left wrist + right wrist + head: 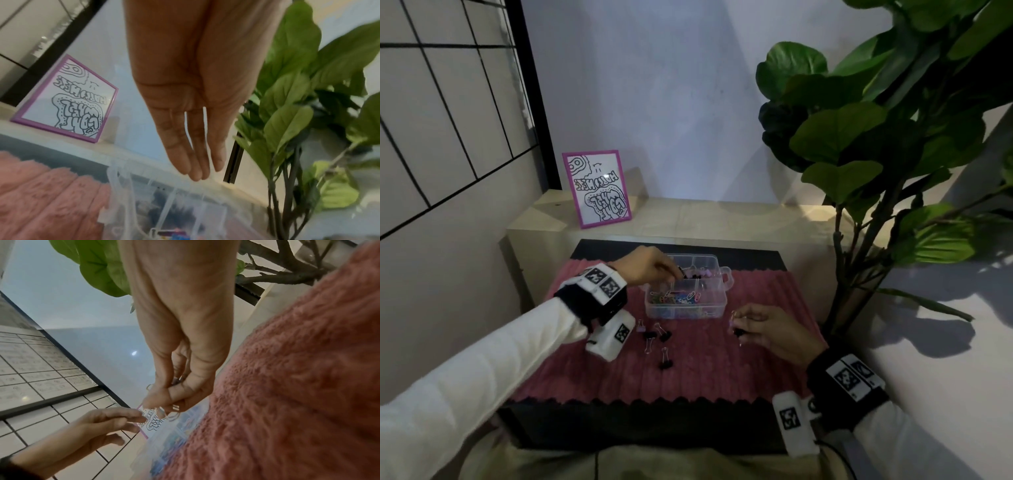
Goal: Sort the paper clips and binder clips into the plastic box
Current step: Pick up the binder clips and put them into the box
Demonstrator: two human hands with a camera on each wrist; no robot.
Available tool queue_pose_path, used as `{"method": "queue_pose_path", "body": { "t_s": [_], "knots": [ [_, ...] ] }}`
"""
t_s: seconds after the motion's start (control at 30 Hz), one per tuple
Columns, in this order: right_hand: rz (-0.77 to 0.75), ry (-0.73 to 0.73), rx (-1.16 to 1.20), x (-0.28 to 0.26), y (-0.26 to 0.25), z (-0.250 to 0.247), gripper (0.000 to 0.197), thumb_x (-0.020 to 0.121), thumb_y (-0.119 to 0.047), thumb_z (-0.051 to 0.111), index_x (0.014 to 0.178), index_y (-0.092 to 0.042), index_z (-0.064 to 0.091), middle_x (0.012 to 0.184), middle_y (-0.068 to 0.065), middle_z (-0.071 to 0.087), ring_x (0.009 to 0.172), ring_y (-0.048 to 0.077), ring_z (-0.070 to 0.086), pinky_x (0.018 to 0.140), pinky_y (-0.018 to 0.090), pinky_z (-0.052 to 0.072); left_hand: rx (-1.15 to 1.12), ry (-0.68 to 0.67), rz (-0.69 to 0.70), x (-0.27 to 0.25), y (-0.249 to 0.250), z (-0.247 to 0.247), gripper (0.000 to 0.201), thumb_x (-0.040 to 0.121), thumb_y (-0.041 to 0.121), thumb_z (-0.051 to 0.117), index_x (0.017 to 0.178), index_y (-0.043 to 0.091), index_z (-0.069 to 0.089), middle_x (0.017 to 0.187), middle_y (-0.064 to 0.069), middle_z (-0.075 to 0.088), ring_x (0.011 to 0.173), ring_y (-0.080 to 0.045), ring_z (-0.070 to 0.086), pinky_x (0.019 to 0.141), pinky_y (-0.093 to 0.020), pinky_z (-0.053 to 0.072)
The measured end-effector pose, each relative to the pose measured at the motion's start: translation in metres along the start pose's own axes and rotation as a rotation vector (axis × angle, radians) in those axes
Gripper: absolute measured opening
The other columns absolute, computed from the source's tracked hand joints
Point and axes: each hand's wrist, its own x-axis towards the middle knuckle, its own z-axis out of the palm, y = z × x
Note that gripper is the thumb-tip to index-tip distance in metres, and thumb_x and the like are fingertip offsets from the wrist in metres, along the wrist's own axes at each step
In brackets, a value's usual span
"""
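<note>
A clear plastic box (717,305) stands on a pink ribbed mat (688,373). Coloured paper clips (678,296) fill its front compartment, and black and purple binder clips (697,274) lie in a back one. My left hand (674,272) hovers over the box's back left, fingers straight and together (197,168), holding nothing. To the right of the box, my right hand (743,325) pinches a few binder clips (739,331); their wire loops (173,414) stick out past the fingertips. Several loose binder clips (654,335) lie on the mat in front of the box, one (665,362) nearer to me.
The mat covers a black table (640,431) with a pale ledge (722,219) behind it. A purple-framed drawing (596,188) leans on the ledge at the left. A large leafy plant (876,154) stands close on the right. A gridded wall (448,120) is to the left.
</note>
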Motion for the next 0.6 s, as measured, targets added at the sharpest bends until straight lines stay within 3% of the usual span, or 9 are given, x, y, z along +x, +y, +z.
{"method": "queue_pose_path", "body": {
  "t_s": [0.07,0.13,0.23,0.37,0.53,0.6],
  "knots": [
    [-0.001,-0.020,-0.023,-0.001,0.001,0.001,0.008,0.085,0.002,0.057,0.083,-0.003,0.062,0.083,0.005,0.068,0.077,0.012,0.068,0.064,0.020,0.055,-0.055,0.095,0.005,-0.021,0.002,-0.003,0.022,0.086,0.014,0.057,0.106,0.017,0.067,0.101,0.006,0.067,0.088,-0.011,0.066,0.068,-0.009,0.049],
    [0.000,-0.038,-0.099,-0.002,0.002,0.003,0.005,0.084,0.000,0.060,0.083,-0.004,0.063,0.084,0.006,0.069,0.076,0.012,0.068,0.063,0.020,0.055,-0.032,0.158,0.002,-0.041,0.001,-0.001,0.020,0.086,0.014,0.058,0.103,0.016,0.068,0.094,0.008,0.065,0.080,-0.005,0.062,0.072,-0.011,0.046],
    [0.004,-0.020,-0.216,0.000,0.001,0.011,0.006,0.081,-0.004,0.066,0.079,-0.009,0.064,0.081,0.002,0.071,0.074,0.011,0.068,0.061,0.020,0.054,-0.012,0.128,-0.029,-0.061,-0.008,0.010,0.017,0.085,0.011,0.060,0.098,0.012,0.069,0.093,0.003,0.068,0.074,0.002,0.057,0.079,-0.023,0.048],
    [-0.039,-0.020,-0.331,0.006,-0.008,0.025,0.004,0.080,-0.005,0.067,0.080,-0.008,0.064,0.071,0.001,0.070,0.065,0.011,0.065,0.064,0.020,0.053,0.146,0.038,-0.116,-0.069,-0.021,0.034,0.028,0.086,0.025,0.059,0.112,0.013,0.061,0.111,-0.004,0.067,0.097,-0.016,0.061,0.079,-0.019,0.039],
    [-0.103,-0.042,-0.387,0.024,-0.037,0.037,0.008,0.081,-0.003,0.065,0.087,0.001,0.064,0.074,0.007,0.067,0.062,0.011,0.064,0.059,0.018,0.054,0.259,-0.050,-0.328,-0.059,-0.017,0.070,0.071,0.076,0.056,0.059,0.133,0.020,0.036,0.132,-0.015,0.041,0.122,-0.032,0.042,0.099,-0.046,0.042],
    [-0.125,0.030,-0.399,0.047,-0.058,0.041,0.005,0.080,-0.001,0.066,0.084,0.000,0.064,0.071,0.009,0.065,0.055,0.008,0.063,0.054,0.017,0.053,0.315,-0.035,-0.370,-0.056,-0.008,0.077,0.075,0.076,0.059,0.057,0.135,0.019,0.031,0.136,-0.016,0.035,0.126,-0.033,0.037,0.100,-0.047,0.041]
  ]
}}
